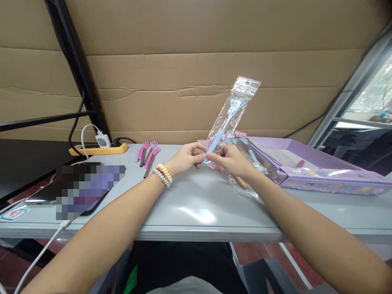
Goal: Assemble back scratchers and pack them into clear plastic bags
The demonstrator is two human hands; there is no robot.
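Both my hands grip the lower end of a clear plastic bag (246,86) with a light blue back scratcher (218,139) inside. The claw-shaped head points up and to the right. My left hand (196,154), with beaded bracelets at the wrist, pinches the bag's bottom from the left. From the other side, my right hand (228,157) pinches it near the handle end. Beneath and behind my right hand lie more bagged back scratchers (251,154), partly hidden by the hand and forearm. Several loose pink and purple back scratchers (149,157) rest on the table left of my hands.
A purple open box (330,181) stands at the right of the grey table (190,204), a pink piece inside. Two phones, one a blurred-out phone (92,192), lie at the left by white cables. Behind them are a yellow power strip (119,149) and a cardboard wall (171,73).
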